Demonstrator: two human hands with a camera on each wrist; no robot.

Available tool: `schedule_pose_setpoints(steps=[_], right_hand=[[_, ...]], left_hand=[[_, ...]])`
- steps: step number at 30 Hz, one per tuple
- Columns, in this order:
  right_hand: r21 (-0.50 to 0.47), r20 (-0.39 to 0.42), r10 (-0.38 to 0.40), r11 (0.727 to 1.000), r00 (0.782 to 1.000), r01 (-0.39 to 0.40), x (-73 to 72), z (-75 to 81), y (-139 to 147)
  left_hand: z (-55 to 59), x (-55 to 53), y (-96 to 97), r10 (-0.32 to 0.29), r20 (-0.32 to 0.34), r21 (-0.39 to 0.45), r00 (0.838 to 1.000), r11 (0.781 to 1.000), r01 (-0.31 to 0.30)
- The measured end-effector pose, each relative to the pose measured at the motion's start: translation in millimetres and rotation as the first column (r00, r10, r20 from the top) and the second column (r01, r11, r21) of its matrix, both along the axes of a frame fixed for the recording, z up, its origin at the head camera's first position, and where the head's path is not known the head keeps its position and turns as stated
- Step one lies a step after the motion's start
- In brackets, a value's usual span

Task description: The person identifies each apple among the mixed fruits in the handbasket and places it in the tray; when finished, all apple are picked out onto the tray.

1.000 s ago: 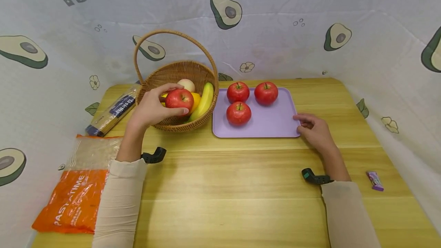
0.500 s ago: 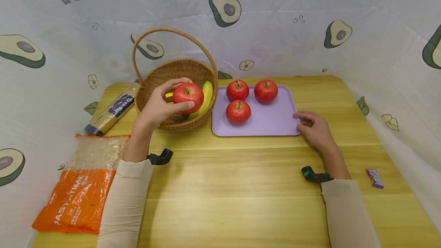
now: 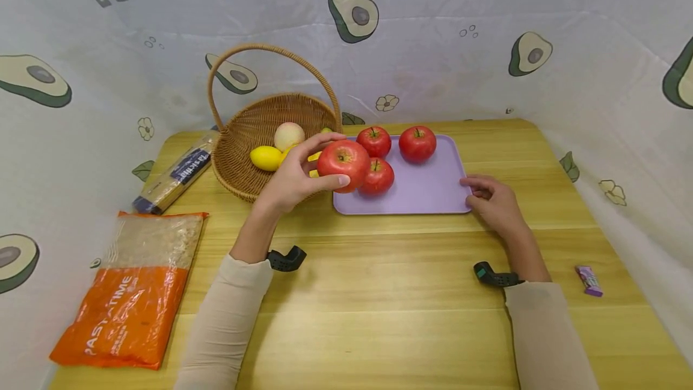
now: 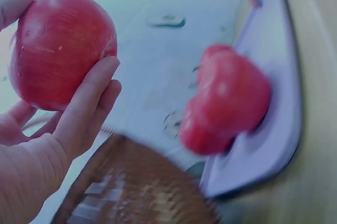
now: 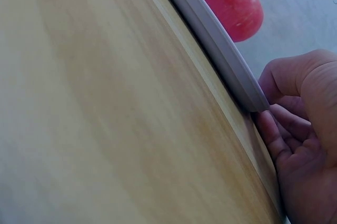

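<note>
My left hand [image 3: 291, 180] holds a red apple [image 3: 342, 164] between thumb and fingers, up in the air by the left edge of a lilac tray [image 3: 428, 191]. The left wrist view shows the fingers curved round this apple [image 4: 63, 50]. Three more red apples stand on the tray, one at the back left [image 3: 373, 139], one at the back right [image 3: 417, 144] and one in front [image 3: 380, 178], partly hidden by the held apple. At the tray's right edge my right hand [image 3: 498, 206] pinches the rim [image 5: 258, 100] between thumb and fingers.
A wicker basket [image 3: 260, 119] with a tall handle stands left of the tray, holding a lemon [image 3: 265, 158], a pale round fruit [image 3: 289, 136] and other yellow fruit partly hidden. An orange pasta bag [image 3: 124, 306] and a long packet [image 3: 178, 170] lie left; a small purple wrapper [image 3: 589, 280] lies right.
My left hand has carried the apple out of the basket and rightward to the tray's left edge. My right hand has stayed at the tray's rim.
</note>
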State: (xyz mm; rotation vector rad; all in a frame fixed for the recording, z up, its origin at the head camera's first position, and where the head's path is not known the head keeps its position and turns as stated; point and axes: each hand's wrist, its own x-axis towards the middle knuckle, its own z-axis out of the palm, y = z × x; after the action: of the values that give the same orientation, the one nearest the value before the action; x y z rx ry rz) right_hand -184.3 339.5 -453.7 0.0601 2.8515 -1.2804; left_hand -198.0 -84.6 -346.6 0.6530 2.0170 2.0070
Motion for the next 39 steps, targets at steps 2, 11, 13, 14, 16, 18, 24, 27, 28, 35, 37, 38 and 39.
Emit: schedule_pose_setpoints(steps=[2,11,13,14,16,18,24,27,28,35,37,38,39], right_hand=[[-0.002,-0.001,0.002,1.000,1.000,-0.002,0.1,0.1,0.2],[-0.007,0.015,0.000,1.000,1.000,0.000,0.4,2.2,-1.6],[-0.008,0.021,-0.002,1.000,1.000,0.002,-0.1,2.0,-1.7],[-0.008,0.022,-0.002,1.000,1.000,0.002,-0.4,1.9,-1.8],[-0.005,0.022,0.000,1.000,1.000,0.000,-0.7,1.8,-1.8],[-0.003,0.023,-0.001,1.000,1.000,0.001,-0.8,1.6,-1.4],[-0.001,0.011,0.002,1.000,1.000,-0.002,0.1,0.5,-0.3],[-0.001,0.009,0.005,1.000,1.000,-0.005,0.8,0.6,-0.2],[-0.002,0.009,0.007,1.000,1.000,-0.007,0.9,0.5,-0.3],[-0.002,0.010,0.008,1.000,1.000,-0.008,0.9,-0.2,0.4],[0.002,0.008,0.008,1.000,1.000,-0.008,0.4,-0.2,0.5],[0.004,0.007,0.009,1.000,1.000,-0.009,0.2,-0.3,0.5],[0.006,0.005,0.010,1.000,1.000,-0.010,-0.1,-0.1,0.5]], left_hand=[[-3.0,1.8,13.9,-0.022,0.006,-0.005,1.000,1.000,0.023],[-13.2,5.8,70.3,-0.013,0.036,-0.093,0.999,0.996,0.016],[-14.6,5.6,80.0,-0.005,0.047,-0.108,0.999,0.994,0.010],[-15.7,5.4,84.5,-0.003,0.055,-0.113,0.998,0.994,0.010],[-17.8,5.6,93.1,0.004,0.062,-0.128,0.998,0.992,0.004],[-21.8,6.4,101.1,0.011,0.064,-0.144,0.998,0.990,-0.002],[-40.1,9.8,122.3,0.067,0.045,-0.240,0.997,0.969,-0.054],[-48.9,9.2,132.4,0.089,0.000,-0.276,0.996,0.957,-0.085],[-51.7,8.7,135.7,0.090,-0.018,-0.286,0.996,0.954,-0.092],[-63.6,4.5,158.4,0.120,-0.092,-0.371,0.988,0.917,-0.146],[-65.8,2.8,164.1,0.138,-0.104,-0.394,0.985,0.904,-0.168],[-66.9,2.3,167.0,0.145,-0.108,-0.404,0.983,0.897,-0.177],[-67.7,1.8,169.7,0.153,-0.110,-0.413,0.982,0.891,-0.185]])
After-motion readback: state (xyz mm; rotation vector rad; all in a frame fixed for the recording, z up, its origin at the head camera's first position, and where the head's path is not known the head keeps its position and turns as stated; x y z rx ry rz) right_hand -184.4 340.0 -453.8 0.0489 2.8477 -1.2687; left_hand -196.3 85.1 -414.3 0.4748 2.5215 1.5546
